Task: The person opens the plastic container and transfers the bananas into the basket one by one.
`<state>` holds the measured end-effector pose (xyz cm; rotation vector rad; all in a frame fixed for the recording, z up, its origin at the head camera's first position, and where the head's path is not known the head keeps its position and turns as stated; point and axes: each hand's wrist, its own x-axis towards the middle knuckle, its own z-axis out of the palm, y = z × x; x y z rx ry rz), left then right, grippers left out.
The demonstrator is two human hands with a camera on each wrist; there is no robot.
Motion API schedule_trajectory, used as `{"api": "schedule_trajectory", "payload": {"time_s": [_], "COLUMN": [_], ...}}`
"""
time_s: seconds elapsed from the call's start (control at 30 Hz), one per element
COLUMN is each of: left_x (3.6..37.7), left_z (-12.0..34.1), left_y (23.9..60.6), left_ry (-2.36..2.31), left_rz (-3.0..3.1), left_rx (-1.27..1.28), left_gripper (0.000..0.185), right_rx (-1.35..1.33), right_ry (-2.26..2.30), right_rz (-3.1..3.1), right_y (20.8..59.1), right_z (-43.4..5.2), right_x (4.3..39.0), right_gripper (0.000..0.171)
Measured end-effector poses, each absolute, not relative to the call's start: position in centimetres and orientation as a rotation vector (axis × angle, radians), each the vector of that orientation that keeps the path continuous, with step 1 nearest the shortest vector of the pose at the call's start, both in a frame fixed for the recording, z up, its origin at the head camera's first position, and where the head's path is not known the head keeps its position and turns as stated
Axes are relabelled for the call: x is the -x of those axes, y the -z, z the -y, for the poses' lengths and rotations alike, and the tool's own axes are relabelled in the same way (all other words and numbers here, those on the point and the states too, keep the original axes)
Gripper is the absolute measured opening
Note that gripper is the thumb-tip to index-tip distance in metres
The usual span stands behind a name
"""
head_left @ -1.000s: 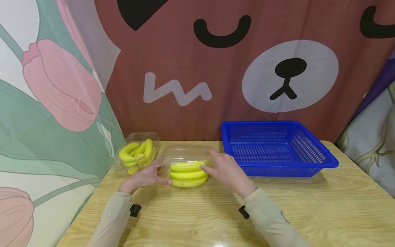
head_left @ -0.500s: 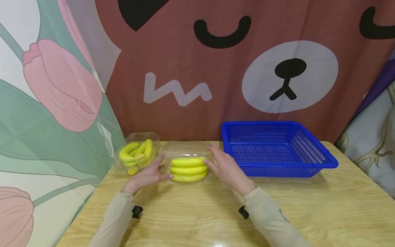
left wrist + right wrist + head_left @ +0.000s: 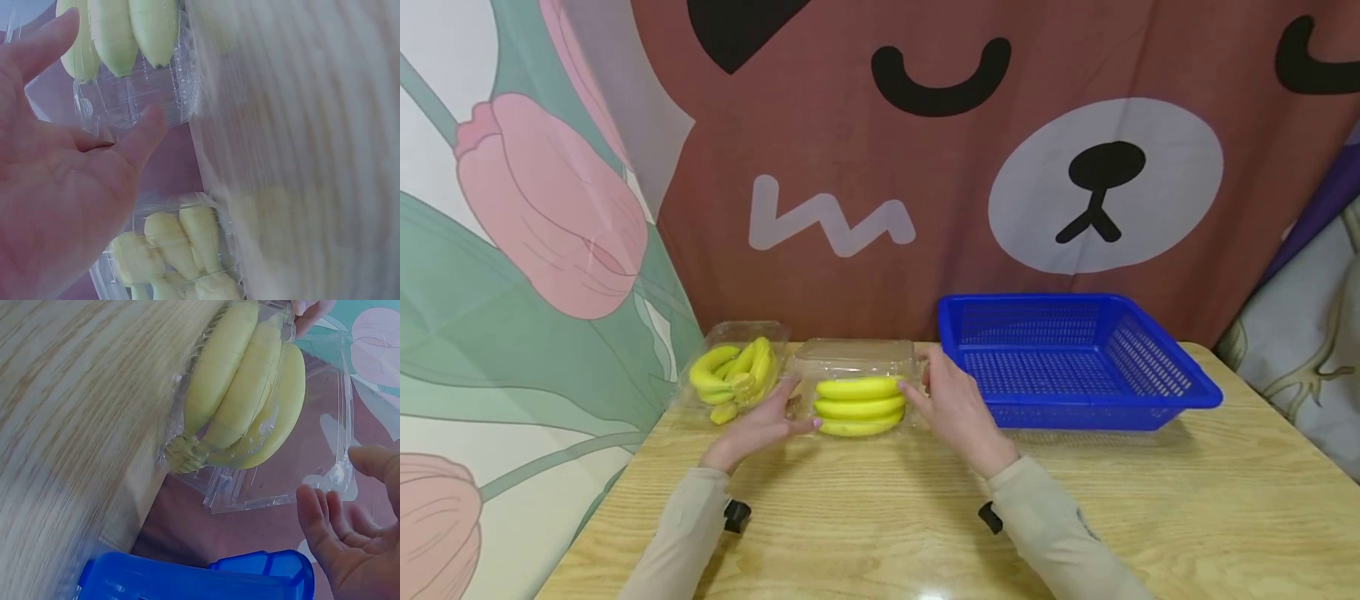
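Note:
A clear plastic clamshell box with its lid raised at the back stands mid-table, holding a bunch of bananas. My left hand is at the box's left end, thumb by the front corner and fingers spread along the side. In the left wrist view, the left hand's extended fingers lie against the clear plastic. At the right end is my right hand, thumb near the banana ends. The right wrist view shows the right hand's thumb and fingers apart, beside the lid's edge, with nothing between them.
Another clear box with bananas stands at the back left of the wooden table. A blue perforated basket sits at the back right, close to my right hand. A bear-print curtain hangs behind.
The box with the bananas has moved slightly back, and its lid shows higher. My left hand has moved slightly right with it; my right hand's fingers have drawn away from the lid.

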<state>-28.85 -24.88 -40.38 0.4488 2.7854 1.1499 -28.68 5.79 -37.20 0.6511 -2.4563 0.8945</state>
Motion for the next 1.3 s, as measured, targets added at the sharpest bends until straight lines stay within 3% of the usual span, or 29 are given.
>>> {"api": "schedule_trajectory", "payload": {"time_s": [0.1, 0.3, 0.43, 0.53, 0.6, 1.3], "left_x": [28.84, 28.73, 28.83, 28.94, 29.01, 28.97], "left_z": [24.84, 24.77, 24.73, 24.71, 24.70, 24.72], "left_y": [40.62, 40.85, 40.82, 40.77, 40.74, 40.58], "left_ry": [-1.190, -1.238, -1.218, -1.198, -1.186, -1.174], "left_rz": [-2.768, -2.733, -2.746, -2.762, -2.772, -2.769], "left_rx": [-0.441, -0.417, -0.433, -0.445, -0.444, -0.435], "left_gripper": [0.099, 0.099, 0.101, 0.101, 0.101, 0.101], "right_rx": [-0.620, -0.612, -0.662, -0.725, -0.763, -0.821], "right_ry": [-0.941, -0.891, -0.923, -0.913, -0.882, -0.744], "right_rz": [2.446, 2.415, 2.411, 2.454, 2.485, 2.530], "right_y": [37.25, 37.38, 37.34, 37.20, 37.11, 37.34], "right_z": [-5.72, -5.63, -5.53, -5.50, -5.49, -5.23], "right_x": [28.55, 28.37, 28.34, 28.42, 28.48, 28.80], "right_gripper": [0.025, 0.030, 0.011, 0.044, 0.057, 0.063]}}
